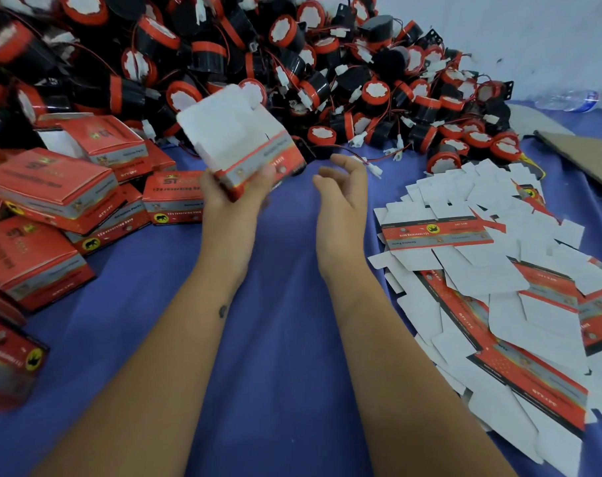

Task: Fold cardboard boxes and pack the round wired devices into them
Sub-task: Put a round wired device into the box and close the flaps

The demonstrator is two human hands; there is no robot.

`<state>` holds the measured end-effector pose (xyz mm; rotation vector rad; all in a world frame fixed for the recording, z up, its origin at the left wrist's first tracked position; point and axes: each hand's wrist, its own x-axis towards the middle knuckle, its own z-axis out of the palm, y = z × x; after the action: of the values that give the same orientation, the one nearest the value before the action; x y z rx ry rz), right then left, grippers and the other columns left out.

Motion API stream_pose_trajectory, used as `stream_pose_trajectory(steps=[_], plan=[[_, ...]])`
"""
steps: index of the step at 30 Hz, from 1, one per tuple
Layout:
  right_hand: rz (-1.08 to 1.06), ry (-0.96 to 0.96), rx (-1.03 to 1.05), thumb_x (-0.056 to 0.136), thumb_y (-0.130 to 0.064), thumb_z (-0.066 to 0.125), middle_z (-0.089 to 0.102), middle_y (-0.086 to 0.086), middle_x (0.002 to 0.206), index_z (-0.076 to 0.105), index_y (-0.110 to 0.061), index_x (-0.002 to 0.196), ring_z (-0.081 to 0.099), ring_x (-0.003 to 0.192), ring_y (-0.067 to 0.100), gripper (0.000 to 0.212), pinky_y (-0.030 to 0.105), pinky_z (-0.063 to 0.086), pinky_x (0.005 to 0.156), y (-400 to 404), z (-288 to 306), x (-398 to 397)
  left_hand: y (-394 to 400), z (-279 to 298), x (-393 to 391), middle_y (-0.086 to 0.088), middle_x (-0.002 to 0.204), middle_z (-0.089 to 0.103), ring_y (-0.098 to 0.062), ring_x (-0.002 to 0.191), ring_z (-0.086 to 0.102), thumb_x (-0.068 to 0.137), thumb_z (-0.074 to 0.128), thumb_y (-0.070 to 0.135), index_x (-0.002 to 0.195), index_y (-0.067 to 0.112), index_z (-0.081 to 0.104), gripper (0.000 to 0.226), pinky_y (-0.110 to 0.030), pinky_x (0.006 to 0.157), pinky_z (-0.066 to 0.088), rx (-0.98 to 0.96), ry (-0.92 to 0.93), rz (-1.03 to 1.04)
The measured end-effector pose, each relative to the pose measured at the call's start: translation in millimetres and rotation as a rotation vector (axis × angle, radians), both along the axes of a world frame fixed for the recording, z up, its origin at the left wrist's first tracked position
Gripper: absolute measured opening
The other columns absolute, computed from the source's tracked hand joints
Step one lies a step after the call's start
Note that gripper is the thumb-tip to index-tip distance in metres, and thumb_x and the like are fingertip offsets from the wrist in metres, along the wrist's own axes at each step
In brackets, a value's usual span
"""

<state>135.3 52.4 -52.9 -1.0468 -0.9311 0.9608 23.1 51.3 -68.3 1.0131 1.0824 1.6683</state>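
— Starting at the left, what covers the tabletop (pixel 278 339)?
— A blue cloth covers it. At the far left lies a jumble of closed red boxes (pixel 51 191), some stacked on each other, printed with a yellow emblem. Behind them, a large heap of round wired devices (pixel 292 63), black with red rims and white connectors, runs along the back.

— And the hands?
— Both bare forearms reach forward from the bottom edge. The left hand (pixel 230 191) is raised just in front of the heap and grips a partly folded box (pixel 237 139) from below, tilted, its white flaps standing open. The right hand (pixel 344 187) hovers just beside it, holding nothing, its fingers (pixel 347 163) loosely curled.

— What is on the right?
— A spread pile of flat unfolded boxes (pixel 499 270), mostly white side up, overlapping. Behind it, a brown cardboard sheet (pixel 585 153) and a lying plastic bottle (pixel 571 99).
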Motion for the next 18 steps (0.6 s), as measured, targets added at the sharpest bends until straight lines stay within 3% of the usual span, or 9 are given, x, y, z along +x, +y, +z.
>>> stream_pose_trajectory(steps=[2, 4, 6, 8, 11, 13, 15, 18], plan=[[-0.096, -0.105, -0.099, 0.092, -0.01, 0.051, 0.057, -0.003, 0.101, 0.052, -0.024, 0.115, 0.05, 0.07, 0.004, 0.026, 0.02, 0.042, 0.061, 15.4, -0.3, 3.3, -1.2, 2.4, 1.3, -0.002, 0.127, 0.062, -0.013, 0.1, 0.071, 0.087, 0.057, 0.05, 0.138, 0.022, 0.037, 0.062, -0.031, 0.076, 0.058, 0.018, -0.039, 0.012], [-0.136, -0.244, -0.125, 0.091, -0.011, 0.05, 0.057, -0.001, 0.104, 0.051, -0.023, 0.111, 0.048, 0.069, 0.012, 0.024, 0.031, 0.04, 0.062, 33.0, 1.4, 3.7, -2.6, 2.2, 1.7, -0.006, 0.124, 0.063, -0.015, 0.096, 0.072, 0.091, 0.048, 0.055, 0.147, 0.02, 0.032, 0.068, -0.028, 0.069, 0.059, 0.029, -0.015, 0.055], [-0.142, -0.447, -0.077, 0.09, -0.013, 0.052, 0.054, 0.002, 0.115, 0.051, -0.023, 0.114, 0.053, 0.085, 0.02, 0.026, 0.038, 0.046, 0.071, 52.3, 5.9, 0.7, -1.2, 1.7, 1.9, -0.006, 0.12, 0.064, -0.014, 0.093, 0.072, 0.097, 0.046, 0.055, 0.149, 0.02, 0.031, 0.065, -0.026, 0.068, 0.058, 0.018, -0.003, 0.092], [-0.121, -0.712, -0.03, 0.09, -0.015, 0.053, 0.048, 0.004, 0.128, 0.049, -0.022, 0.129, 0.051, 0.108, 0.027, 0.041, 0.045, 0.048, 0.085, 74.0, 12.5, -4.7, 1.4, 1.1, 2.3, -0.007, 0.122, 0.063, -0.013, 0.092, 0.072, 0.099, 0.047, 0.049, 0.145, 0.02, 0.034, 0.056, -0.023, 0.068, 0.057, -0.006, -0.021, 0.1], [-0.091, -1.145, -0.046, 0.093, -0.02, 0.05, 0.033, 0.009, 0.147, 0.03, -0.027, 0.15, 0.032, 0.13, 0.031, 0.061, 0.046, 0.037, 0.103, 103.2, 17.5, -13.7, 4.5, 1.3, 4.2, -0.008, 0.126, 0.063, -0.01, 0.087, 0.072, 0.093, 0.053, 0.049, 0.127, 0.031, 0.041, 0.04, -0.018, 0.065, 0.054, -0.033, -0.012, 0.094], [-0.038, -1.345, -0.148, 0.097, -0.032, 0.047, 0.025, 0.01, 0.154, 0.024, -0.03, 0.152, 0.023, 0.137, 0.034, 0.06, 0.048, 0.028, 0.11, 114.9, 14.9, -17.3, 4.1, 2.7, 4.8, -0.006, 0.123, 0.065, -0.011, 0.086, 0.072, 0.08, 0.055, 0.058, 0.116, 0.039, 0.042, 0.043, -0.018, 0.065, 0.053, -0.046, -0.017, 0.078], [-0.04, -1.371, -0.213, 0.096, -0.038, 0.046, 0.031, 0.012, 0.15, 0.034, -0.027, 0.146, 0.025, 0.136, 0.035, 0.053, 0.048, 0.026, 0.109, 117.7, 9.4, -17.2, 4.1, 3.1, 4.3, -0.006, 0.119, 0.067, -0.013, 0.086, 0.072, 0.074, 0.054, 0.062, 0.113, 0.04, 0.043, 0.046, -0.017, 0.065, 0.053, -0.059, -0.021, 0.083], [-0.233, -1.239, -0.151, 0.085, -0.028, 0.051, 0.05, 0.012, 0.125, 0.044, -0.019, 0.125, 0.04, 0.115, 0.037, 0.041, 0.047, 0.034, 0.096, 108.8, 3.3, -12.7, 6.1, -0.3, 3.6, -0.005, 0.116, 0.067, -0.011, 0.083, 0.072, 0.088, 0.057, 0.053, 0.109, 0.039, 0.043, 0.029, -0.017, 0.064, 0.053, -0.075, -0.006, 0.105]])
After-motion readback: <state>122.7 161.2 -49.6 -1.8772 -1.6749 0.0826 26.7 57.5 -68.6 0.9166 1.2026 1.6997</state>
